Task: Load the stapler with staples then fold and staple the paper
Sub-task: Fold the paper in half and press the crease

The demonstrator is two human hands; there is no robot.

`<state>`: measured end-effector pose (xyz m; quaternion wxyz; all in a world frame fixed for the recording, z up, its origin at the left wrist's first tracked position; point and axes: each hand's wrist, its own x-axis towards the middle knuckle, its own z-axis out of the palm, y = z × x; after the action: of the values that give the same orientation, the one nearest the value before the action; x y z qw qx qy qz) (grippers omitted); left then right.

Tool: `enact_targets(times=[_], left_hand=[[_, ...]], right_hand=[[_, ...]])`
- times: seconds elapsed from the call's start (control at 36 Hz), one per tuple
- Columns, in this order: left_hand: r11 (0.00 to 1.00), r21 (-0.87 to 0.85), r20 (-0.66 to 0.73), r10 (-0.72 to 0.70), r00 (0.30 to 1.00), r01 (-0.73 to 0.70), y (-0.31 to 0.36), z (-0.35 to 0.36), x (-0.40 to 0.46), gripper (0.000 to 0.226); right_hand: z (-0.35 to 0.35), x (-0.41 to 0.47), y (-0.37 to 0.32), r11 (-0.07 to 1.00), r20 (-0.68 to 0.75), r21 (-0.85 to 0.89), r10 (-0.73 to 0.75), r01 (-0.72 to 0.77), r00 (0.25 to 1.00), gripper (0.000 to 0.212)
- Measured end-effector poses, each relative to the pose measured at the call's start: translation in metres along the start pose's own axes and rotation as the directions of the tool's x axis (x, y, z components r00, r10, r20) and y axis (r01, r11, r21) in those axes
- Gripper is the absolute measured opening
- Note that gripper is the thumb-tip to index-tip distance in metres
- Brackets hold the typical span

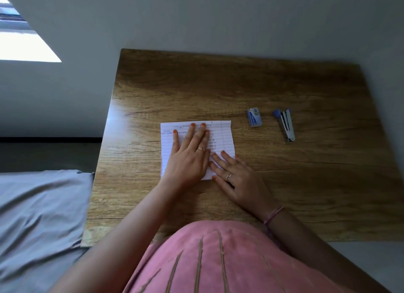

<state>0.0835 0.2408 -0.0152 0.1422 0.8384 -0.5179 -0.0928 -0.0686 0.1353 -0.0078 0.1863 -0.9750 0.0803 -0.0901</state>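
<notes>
Head view looked down on a wood-grain counter (218,85) where a sheet of lined paper (223,137) lay flat near the middle, its writing upside down to the wearer. Both hands were on it. The left hand (190,159) lay palm down with fingers straight and spread, reaching to the far edge of the sheet, the grip released and simply pressing. The right hand (236,177) rested flat at the near right corner, fingers likewise extended, half on the sheet and half on the counter, holding nothing. That flat, two-handed pressure looked like smoothing or pinning the sheet so it would not slide, most likely in preparation for a fold or to sharpen a crease; whether a fold already existed could not be told.

Well apart to the right, out of the way of the hands but within reach, lay a small blue staple box (253,117) and, just beside it, a metal stapler (286,125) with a blue end, lengthwise and pointing away from the wearer. Neither was being touched. Whether the stapler was already loaded could not be seen.

Handwriting in blue ink ran along the far lines of the sheet, too small and inverted to read. Print on the box was also illegible; no brand could be made out.
</notes>
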Motion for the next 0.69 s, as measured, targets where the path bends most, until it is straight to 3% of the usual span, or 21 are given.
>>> enact_targets(times=[0.22,0.39,0.53,0.64,0.69], left_hand=[[0.997,0.043,0.036,-0.060,0.998,0.058,-0.002,0.000,0.002,0.066],[0.996,0.046,0.052,-0.081,0.995,0.079,-0.002,-0.001,0.002,0.060],[0.996,0.011,0.068,-0.092,0.993,0.091,-0.001,-0.005,0.001,0.074],[0.994,-0.011,0.068,-0.111,0.992,0.112,-0.004,-0.006,0.002,0.058],[0.992,-0.006,0.051,-0.126,0.991,0.127,-0.006,-0.007,0.003,0.065]], right_hand=[[-0.015,0.023,-0.007,0.992,-0.045,0.050,0.121,-0.119,0.992,0.026],[-0.016,0.070,-0.012,0.960,0.008,-0.138,0.247,-0.244,0.969,0.046],[-0.001,0.084,-0.017,0.952,0.047,-0.144,0.278,-0.269,0.959,0.052],[0.009,0.077,-0.015,0.935,0.016,-0.139,0.332,-0.327,0.943,0.059],[0.010,0.075,-0.012,0.920,-0.002,-0.139,0.371,-0.367,0.929,0.059]])
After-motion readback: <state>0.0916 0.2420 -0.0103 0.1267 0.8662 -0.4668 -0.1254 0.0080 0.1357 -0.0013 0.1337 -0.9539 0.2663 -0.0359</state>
